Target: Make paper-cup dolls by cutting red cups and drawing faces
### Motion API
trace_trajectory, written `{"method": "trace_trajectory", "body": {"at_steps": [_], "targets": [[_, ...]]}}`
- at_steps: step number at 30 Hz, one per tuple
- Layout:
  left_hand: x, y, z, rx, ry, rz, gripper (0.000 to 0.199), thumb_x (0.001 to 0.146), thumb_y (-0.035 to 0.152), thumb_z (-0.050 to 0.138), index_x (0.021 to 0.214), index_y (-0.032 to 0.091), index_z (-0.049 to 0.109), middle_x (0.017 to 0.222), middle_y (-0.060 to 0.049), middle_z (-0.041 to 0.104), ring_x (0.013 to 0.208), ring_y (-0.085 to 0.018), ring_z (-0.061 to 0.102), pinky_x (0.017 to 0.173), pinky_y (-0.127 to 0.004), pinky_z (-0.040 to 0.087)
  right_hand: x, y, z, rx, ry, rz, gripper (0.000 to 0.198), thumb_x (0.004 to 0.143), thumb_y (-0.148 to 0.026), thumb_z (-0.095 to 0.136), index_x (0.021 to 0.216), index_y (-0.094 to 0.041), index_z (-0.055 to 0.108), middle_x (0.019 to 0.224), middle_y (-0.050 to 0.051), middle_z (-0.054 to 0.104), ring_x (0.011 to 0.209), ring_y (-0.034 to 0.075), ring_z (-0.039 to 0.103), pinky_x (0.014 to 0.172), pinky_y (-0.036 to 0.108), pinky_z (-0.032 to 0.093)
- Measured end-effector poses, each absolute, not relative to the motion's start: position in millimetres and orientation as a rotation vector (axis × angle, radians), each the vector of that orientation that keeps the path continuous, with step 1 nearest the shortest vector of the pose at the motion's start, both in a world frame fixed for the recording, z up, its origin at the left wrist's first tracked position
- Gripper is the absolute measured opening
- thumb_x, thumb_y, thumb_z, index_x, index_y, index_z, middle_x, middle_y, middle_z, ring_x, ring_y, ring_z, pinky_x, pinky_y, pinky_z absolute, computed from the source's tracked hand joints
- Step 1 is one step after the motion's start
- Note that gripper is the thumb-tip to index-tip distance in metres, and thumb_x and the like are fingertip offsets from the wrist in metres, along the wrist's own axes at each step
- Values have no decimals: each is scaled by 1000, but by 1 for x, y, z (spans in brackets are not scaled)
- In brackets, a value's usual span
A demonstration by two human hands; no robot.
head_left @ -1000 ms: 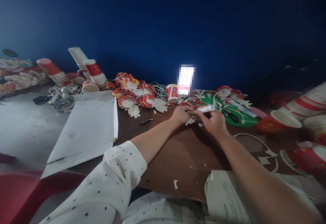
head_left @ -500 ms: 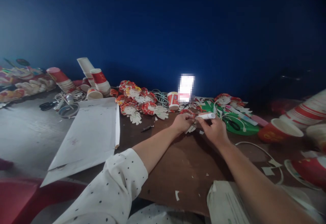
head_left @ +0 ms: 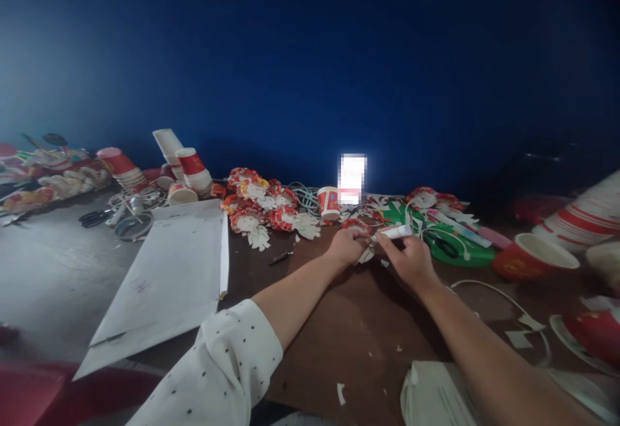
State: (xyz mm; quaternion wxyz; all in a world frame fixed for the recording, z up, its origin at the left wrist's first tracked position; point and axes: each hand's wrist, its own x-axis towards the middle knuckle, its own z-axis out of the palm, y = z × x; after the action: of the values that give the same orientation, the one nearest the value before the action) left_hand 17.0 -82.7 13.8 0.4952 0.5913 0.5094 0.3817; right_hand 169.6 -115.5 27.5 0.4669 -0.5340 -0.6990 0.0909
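Observation:
My left hand (head_left: 347,248) is closed on a small paper craft figure (head_left: 357,225) with a red ruffled edge and white paper parts below it. In my right hand (head_left: 413,261) is a thick white marker (head_left: 396,232), held like a pen. Its tip end points left and meets the figure close to my left fingers; the exact contact is too small to make out. Behind my hands stands a red and white paper cup (head_left: 329,203), with a bright blurred phone screen (head_left: 352,179) beside it.
Several similar paper figures (head_left: 259,200) are heaped to the left. A white board (head_left: 165,277) and a dark slim tool (head_left: 279,258) lie nearer. On the right are a green sheet (head_left: 453,252) with scissors (head_left: 440,244), a red paper cup (head_left: 526,258) and a white cable (head_left: 504,290).
The view has tilted up a little, so the table things sit lower in the picture. Both hands keep their holds, and the marker's back end is slightly more raised.

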Motion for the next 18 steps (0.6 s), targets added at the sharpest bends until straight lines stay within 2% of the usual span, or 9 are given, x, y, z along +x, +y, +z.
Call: {"method": "trace_trajectory", "body": {"at_steps": [7,12,18], "targets": [[18,-82,10,1466,1217,916,24,77,24,61,92,11,73,75,-6,68,65,-12,57,67,-24,48,169,-114,22,-1294,-1758,26,25,82,-44,59,90,-21,67,95,8,70,90,25,65,80,36,49],[21,-86,17,1351,1208,921,22,76,26,64,89,11,71,70,-4,65,59,-10,55,61,-22,46,171,-115,29,-1376,-1484,265,35,81,-49,59,90,-18,70,83,8,71,77,24,66,75,36,51],[20,-84,19,1346,1191,915,20,75,24,64,89,11,71,70,-3,65,58,-9,53,63,-22,45,169,-115,27,-1339,-1486,429,37,78,-51,61,89,-17,70,83,6,72,79,22,65,75,34,50]]}}
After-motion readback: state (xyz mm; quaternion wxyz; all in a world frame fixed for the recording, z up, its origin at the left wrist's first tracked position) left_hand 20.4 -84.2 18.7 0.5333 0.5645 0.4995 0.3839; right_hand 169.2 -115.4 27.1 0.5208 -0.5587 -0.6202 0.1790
